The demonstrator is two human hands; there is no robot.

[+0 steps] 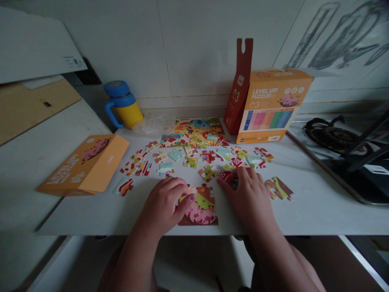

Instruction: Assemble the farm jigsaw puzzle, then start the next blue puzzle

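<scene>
A partly joined puzzle section with a pink pig lies at the counter's front edge. My left hand rests on its left side, fingers curled and pressing a piece against it. My right hand lies just right of it, fingertips pinching a red-and-white piece. Several loose puzzle pieces are scattered behind both hands. A small joined cluster lies right of my right hand.
An orange puzzle box stands open at the back, with a picture sheet beside it. A smaller orange box lies at left. A blue-and-yellow cup stands by the wall. A gas hob is at right.
</scene>
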